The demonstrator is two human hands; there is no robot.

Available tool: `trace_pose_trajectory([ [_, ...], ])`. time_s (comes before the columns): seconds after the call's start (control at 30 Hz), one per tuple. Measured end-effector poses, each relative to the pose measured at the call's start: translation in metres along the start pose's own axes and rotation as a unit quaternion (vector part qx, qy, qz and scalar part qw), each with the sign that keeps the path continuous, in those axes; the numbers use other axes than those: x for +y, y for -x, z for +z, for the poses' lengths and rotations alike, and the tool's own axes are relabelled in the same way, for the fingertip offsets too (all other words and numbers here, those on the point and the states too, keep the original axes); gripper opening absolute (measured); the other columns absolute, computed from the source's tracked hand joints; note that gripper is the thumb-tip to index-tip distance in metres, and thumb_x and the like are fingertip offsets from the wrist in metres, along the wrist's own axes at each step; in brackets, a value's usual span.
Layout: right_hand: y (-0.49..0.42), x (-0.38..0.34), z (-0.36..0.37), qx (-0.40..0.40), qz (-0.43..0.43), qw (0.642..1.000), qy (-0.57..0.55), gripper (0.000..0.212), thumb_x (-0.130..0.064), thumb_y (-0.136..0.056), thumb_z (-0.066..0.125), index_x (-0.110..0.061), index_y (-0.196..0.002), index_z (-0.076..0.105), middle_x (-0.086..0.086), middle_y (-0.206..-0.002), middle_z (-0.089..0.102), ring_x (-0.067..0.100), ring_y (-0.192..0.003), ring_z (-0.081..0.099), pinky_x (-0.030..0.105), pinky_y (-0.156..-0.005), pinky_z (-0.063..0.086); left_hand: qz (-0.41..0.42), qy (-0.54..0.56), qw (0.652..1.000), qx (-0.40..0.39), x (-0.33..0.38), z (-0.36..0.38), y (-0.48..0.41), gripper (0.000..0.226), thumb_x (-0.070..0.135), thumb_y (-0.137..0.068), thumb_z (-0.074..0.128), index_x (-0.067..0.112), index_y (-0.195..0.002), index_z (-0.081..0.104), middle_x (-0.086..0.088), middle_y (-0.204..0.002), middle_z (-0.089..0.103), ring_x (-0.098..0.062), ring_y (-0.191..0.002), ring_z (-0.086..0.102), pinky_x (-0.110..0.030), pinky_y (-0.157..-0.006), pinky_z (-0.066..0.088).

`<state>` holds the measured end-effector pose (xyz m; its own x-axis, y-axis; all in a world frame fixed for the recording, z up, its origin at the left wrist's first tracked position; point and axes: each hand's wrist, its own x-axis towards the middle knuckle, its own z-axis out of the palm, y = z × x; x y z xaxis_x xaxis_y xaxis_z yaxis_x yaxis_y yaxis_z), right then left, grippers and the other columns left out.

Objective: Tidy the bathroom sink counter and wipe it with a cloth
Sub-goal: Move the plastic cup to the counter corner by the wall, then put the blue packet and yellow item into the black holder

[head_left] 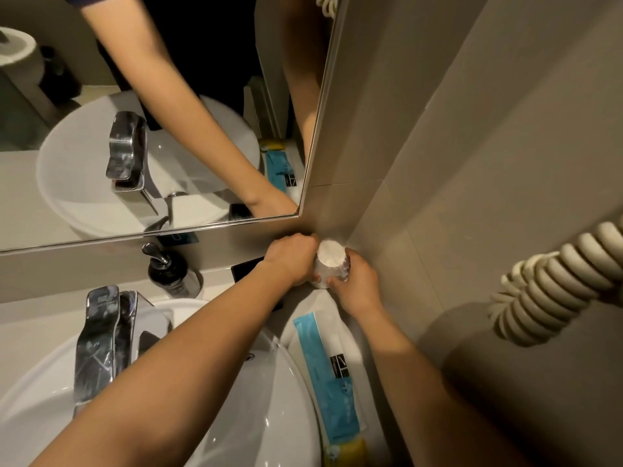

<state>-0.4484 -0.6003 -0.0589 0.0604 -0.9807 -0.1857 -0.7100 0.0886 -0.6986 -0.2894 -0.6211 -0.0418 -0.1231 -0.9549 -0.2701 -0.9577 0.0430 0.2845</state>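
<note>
An upturned white paper cup (331, 257) stands in the far right corner of the counter (30, 318), against the tiled wall. My left hand (292, 258) wraps its left side. My right hand (355, 284) grips its right side and lower rim. Both forearms reach over the white basin (215, 429). A white folded towel (320, 306) lies on the counter right of the basin, with a blue and white sachet (328, 372) on top of it. Something yellow (347, 449) pokes out at the sachet's near end.
A chrome tap (104, 342) rises at the basin's back edge. Behind it stands a black pump bottle (173, 269). A black tray (244, 268) lies left of the cup. The mirror (101, 96) covers the back wall, and a coiled white cord (553, 284) hangs on the right wall.
</note>
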Motion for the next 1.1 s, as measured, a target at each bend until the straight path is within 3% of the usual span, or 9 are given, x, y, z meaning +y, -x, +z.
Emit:
trace_pose_trajectory([
  [0.1, 0.017, 0.003, -0.004, 0.028, 0.015, 0.999, -0.032, 0.049, -0.002, -0.078, 0.079, -0.01, -0.124, 0.064, 0.008, -0.118, 0.072, 0.026, -0.108, 0.067, 0.028, -0.089, 0.051, -0.008, 0.042, 0.999, 0.035, 0.001, -0.012, 0.021, 0.052, 0.042, -0.076, 0.084, 0.015, -0.111, 0.056, -0.011, -0.115, 0.068, -0.034, -0.104, 0.066, -0.041, -0.079, 0.051],
  [0.2, 0.048, 0.009, -0.005, 0.046, 0.042, 0.995, -0.073, 0.052, -0.005, -0.081, 0.079, -0.014, -0.13, 0.061, -0.006, -0.109, 0.065, 0.014, -0.104, 0.063, 0.011, -0.08, 0.044, -0.021, 0.109, 0.988, 0.108, 0.001, -0.019, 0.056, 0.046, 0.039, -0.081, 0.079, 0.012, -0.112, 0.057, -0.012, -0.115, 0.067, -0.034, -0.105, 0.065, -0.043, -0.082, 0.054],
  [0.33, 0.095, 0.019, 0.001, 0.019, 0.073, 0.995, -0.072, 0.053, -0.014, -0.087, 0.077, -0.019, -0.136, 0.055, -0.001, -0.128, 0.063, 0.013, -0.114, 0.06, 0.026, -0.093, 0.049, -0.069, 0.183, 0.962, 0.188, -0.008, -0.014, 0.114, 0.056, 0.04, -0.086, 0.074, 0.012, -0.132, 0.057, -0.012, -0.126, 0.066, -0.033, -0.113, 0.062, -0.044, -0.089, 0.054],
  [0.43, 0.124, 0.023, 0.005, -0.018, 0.085, 0.994, -0.065, 0.049, -0.019, -0.09, 0.075, -0.021, -0.135, 0.056, -0.001, -0.129, 0.064, 0.012, -0.111, 0.061, 0.02, -0.084, 0.05, -0.12, 0.218, 0.943, 0.22, -0.02, -0.002, 0.156, 0.053, 0.039, -0.089, 0.071, 0.014, -0.133, 0.058, -0.009, -0.127, 0.067, -0.031, -0.114, 0.063, -0.042, -0.09, 0.052],
  [0.6, 0.148, 0.028, 0.011, -0.07, 0.1, 0.993, -0.001, 0.045, -0.027, -0.092, 0.073, -0.019, -0.133, 0.055, 0.004, -0.123, 0.066, 0.017, -0.1, 0.068, 0.031, -0.086, 0.06, -0.213, 0.216, 0.925, 0.23, -0.04, 0.022, 0.207, 0.048, 0.034, -0.093, 0.067, 0.004, -0.131, 0.06, -0.015, -0.126, 0.067, -0.034, -0.116, 0.061, -0.045, -0.096, 0.048],
  [0.73, 0.142, 0.023, 0.017, -0.108, 0.095, 0.989, 0.041, 0.043, -0.026, -0.093, 0.072, -0.014, -0.13, 0.055, 0.008, -0.123, 0.066, 0.023, -0.105, 0.068, 0.036, -0.09, 0.058, -0.26, 0.192, 0.927, 0.192, -0.049, 0.038, 0.216, 0.037, 0.027, -0.097, 0.061, -0.006, -0.113, 0.059, -0.024, -0.117, 0.06, -0.039, -0.113, 0.051, -0.045, -0.1, 0.039],
  [0.8, 0.135, 0.018, 0.022, -0.132, 0.083, 0.985, 0.079, 0.035, -0.028, -0.094, 0.072, -0.012, -0.122, 0.057, 0.008, -0.119, 0.067, 0.024, -0.101, 0.068, 0.04, -0.088, 0.059, -0.27, 0.177, 0.93, 0.174, -0.047, 0.045, 0.216, 0.041, 0.03, -0.099, 0.057, -0.006, -0.117, 0.055, -0.022, -0.125, 0.055, -0.037, -0.121, 0.046, -0.045, -0.106, 0.036],
  [0.93, 0.122, 0.013, 0.034, -0.152, 0.069, 0.976, 0.139, 0.031, -0.026, -0.091, 0.074, -0.01, -0.111, 0.057, 0.011, -0.111, 0.066, 0.025, -0.095, 0.067, 0.038, -0.081, 0.058, -0.289, 0.21, 0.919, 0.165, -0.042, 0.059, 0.212, 0.071, 0.041, -0.104, 0.048, -0.006, -0.153, 0.027, -0.022, -0.164, 0.025, -0.034, -0.153, 0.016, -0.044, -0.127, 0.014],
  [1.1, 0.112, 0.021, 0.045, -0.148, 0.075, 0.975, 0.149, 0.034, -0.025, -0.09, 0.076, -0.011, -0.11, 0.053, 0.008, -0.105, 0.062, 0.024, -0.091, 0.065, 0.034, -0.074, 0.055, -0.314, 0.199, 0.909, 0.19, -0.039, 0.08, 0.204, 0.087, 0.062, -0.101, 0.038, 0.007, -0.162, 0.007, -0.01, -0.171, 0.009, -0.026, -0.158, 0.002, -0.04, -0.124, 0.004],
])
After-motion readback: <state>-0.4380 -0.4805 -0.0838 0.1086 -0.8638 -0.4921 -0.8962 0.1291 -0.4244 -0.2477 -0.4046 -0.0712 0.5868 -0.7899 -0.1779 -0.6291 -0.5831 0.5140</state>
